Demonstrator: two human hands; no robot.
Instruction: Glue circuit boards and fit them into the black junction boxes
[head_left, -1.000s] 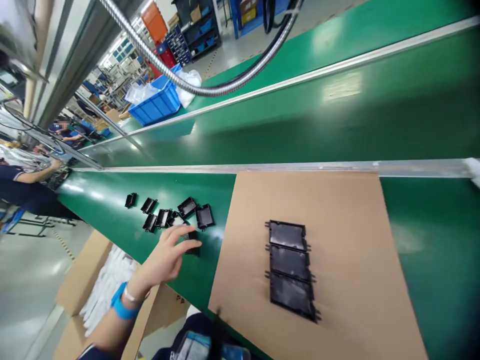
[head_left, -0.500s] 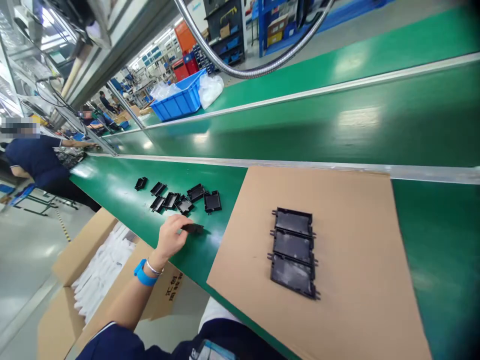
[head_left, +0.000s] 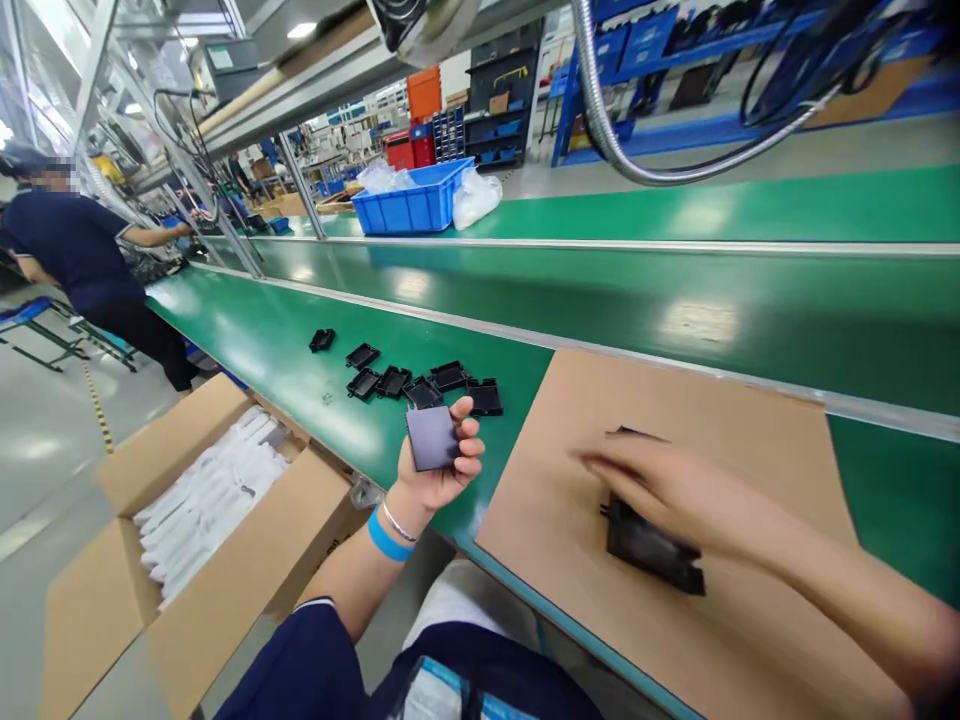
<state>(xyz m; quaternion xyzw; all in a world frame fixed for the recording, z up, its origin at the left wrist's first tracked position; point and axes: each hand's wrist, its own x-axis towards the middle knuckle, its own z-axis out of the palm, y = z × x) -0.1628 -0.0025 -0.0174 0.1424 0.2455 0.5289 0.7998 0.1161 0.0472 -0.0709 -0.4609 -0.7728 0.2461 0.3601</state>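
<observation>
Black casing [head_left: 432, 438] raised in left hand [head_left: 436, 487]
Smooth face showing; beyond, seven shallow casings [head_left: 450, 376] (some touching) on green bench [head_left: 262, 325]; rightward, a blurred casing [head_left: 652, 548], partly covered, on cardboard [head_left: 540, 520].

The left hand [head_left: 442, 485] is now turning palm-up, and the black part [head_left: 431, 438] in its grasp is showing its flat face instead of its edge. The right hand [head_left: 671, 480], blurred, is reaching into view over the cardboard sheet [head_left: 551, 560], hiding much of the row of black trays [head_left: 649, 548].
</observation>
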